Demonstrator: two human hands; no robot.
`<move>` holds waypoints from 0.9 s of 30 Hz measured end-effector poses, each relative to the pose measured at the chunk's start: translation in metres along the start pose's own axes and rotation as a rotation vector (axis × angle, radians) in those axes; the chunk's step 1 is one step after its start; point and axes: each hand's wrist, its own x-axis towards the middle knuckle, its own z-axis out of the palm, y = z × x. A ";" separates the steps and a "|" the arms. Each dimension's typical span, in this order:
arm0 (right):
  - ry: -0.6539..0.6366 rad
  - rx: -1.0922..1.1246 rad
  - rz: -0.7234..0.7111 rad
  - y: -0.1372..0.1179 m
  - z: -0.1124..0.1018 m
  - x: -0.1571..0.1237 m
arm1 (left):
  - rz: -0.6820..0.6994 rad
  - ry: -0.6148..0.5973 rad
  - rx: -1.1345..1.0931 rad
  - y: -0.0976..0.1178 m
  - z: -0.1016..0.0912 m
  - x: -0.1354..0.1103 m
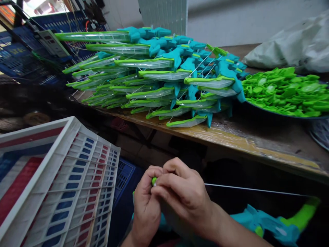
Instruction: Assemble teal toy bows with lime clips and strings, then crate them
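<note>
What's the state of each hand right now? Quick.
Left hand: closed, holding a bright green tip.
Right hand: closed, fingers pinched together at that tip; whether they grip the white string cannot be told.

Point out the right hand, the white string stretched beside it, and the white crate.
Right hand (187, 193), head view: back of the hand.
White string (252, 189), head view: middle of its straight stretch.
White crate (48, 168), head view: rim.

Head-worn view down onto hands (186, 193)
</note>
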 end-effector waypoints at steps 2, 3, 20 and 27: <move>0.027 0.095 0.099 -0.001 0.003 0.001 | -0.042 0.000 -0.056 -0.001 0.001 -0.003; 0.047 0.150 0.167 -0.001 0.004 0.001 | -0.057 0.002 -0.082 -0.001 0.002 -0.004; -0.188 0.518 0.436 0.010 -0.013 0.003 | -0.143 0.128 -0.252 -0.012 0.001 -0.006; -0.197 0.370 0.301 0.010 -0.013 0.000 | -0.168 0.166 -0.207 -0.010 0.004 -0.003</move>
